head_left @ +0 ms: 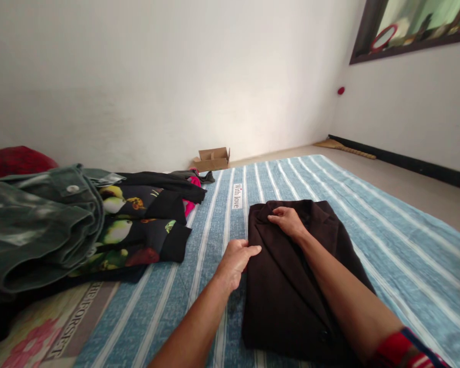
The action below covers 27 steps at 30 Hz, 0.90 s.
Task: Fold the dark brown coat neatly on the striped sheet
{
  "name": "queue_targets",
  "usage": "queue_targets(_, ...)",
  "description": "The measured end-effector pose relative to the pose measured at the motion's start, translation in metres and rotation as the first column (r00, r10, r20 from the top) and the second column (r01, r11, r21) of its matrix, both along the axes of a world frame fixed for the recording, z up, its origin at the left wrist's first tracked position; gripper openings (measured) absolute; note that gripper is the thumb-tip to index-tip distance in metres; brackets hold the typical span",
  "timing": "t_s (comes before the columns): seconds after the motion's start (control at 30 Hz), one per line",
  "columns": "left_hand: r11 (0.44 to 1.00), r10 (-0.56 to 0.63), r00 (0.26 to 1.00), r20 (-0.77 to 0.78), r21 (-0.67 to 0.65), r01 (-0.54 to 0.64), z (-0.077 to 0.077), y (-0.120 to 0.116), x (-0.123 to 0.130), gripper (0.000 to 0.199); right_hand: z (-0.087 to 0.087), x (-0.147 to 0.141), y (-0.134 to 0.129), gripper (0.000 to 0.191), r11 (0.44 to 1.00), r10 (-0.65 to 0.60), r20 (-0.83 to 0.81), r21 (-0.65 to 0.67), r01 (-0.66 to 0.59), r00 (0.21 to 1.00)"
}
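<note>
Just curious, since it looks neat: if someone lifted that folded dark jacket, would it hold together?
Probably not. The folded dark jacket looks soft, its layers lying loose, so it would likely droop open. The thick-looking cloth suggests some weight, but it seems unlikely to slip on the striped bedcover.

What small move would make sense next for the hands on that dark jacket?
Probably smoothing the jacket's side flat with the left hand. The dark jacket already lies folded on the striped blue bedsheet, the left hand is against that side edge, and the right hand rests on the upper end, which could keep the fabric from shifting.
</note>
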<state>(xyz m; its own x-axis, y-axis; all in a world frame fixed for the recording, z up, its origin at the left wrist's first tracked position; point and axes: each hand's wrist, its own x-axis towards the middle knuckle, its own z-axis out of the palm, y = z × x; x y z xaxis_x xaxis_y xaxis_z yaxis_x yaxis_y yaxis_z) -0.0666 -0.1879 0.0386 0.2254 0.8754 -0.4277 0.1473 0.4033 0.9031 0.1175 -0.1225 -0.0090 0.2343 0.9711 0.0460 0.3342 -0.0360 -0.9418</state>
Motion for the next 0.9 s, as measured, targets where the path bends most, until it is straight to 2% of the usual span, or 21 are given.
queue_targets(0.1, 0.999, 0.024, 0.998, 0.063, -0.023, -0.023, -0.003, 0.001, 0.0, 0.008, -0.001, 0.0, 0.001, 0.023, 1.0, 0.002, 0.009, -0.001, -0.002, 1.0)
queue_targets(0.23, 0.99, 0.075, 0.966, 0.247, -0.135, -0.043, -0.001, 0.0, 0.0, 0.012, -0.004, 0.001, 0.003, 0.025, 1.0, -0.004, 0.012, -0.003, 0.004, 1.0)
queue_targets(0.3, 0.982, 0.098, 0.953, 0.287, -0.185, -0.046, 0.0, -0.003, 0.0, 0.01, -0.005, 0.001, 0.004, 0.025, 1.0, -0.007, 0.011, -0.002, 0.007, 1.0)
queue_targets(0.4, 0.978, 0.081, 0.95, 0.302, -0.208, -0.017, 0.001, -0.009, -0.002, 0.009, -0.006, 0.001, 0.005, 0.022, 1.0, 0.0, 0.007, 0.0, 0.0, 1.0)
queue_targets(0.53, 0.982, 0.02, 0.951, 0.31, -0.187, 0.04, -0.003, -0.015, -0.005, 0.02, -0.005, 0.001, 0.004, 0.021, 1.0, 0.013, 0.002, 0.002, -0.013, 1.0)
queue_targets(0.7, 0.989, 0.014, 0.956, 0.293, -0.145, 0.03, -0.009, -0.014, -0.004, 0.023, -0.002, 0.0, 0.003, 0.02, 0.999, 0.037, 0.001, 0.004, -0.037, 0.999)
queue_targets(0.9, 0.979, 0.044, 0.957, 0.288, -0.205, 0.016, -0.008, -0.012, -0.005, 0.017, -0.001, -0.001, 0.003, 0.019, 0.999, 0.044, 0.01, 0.009, -0.044, 0.999)
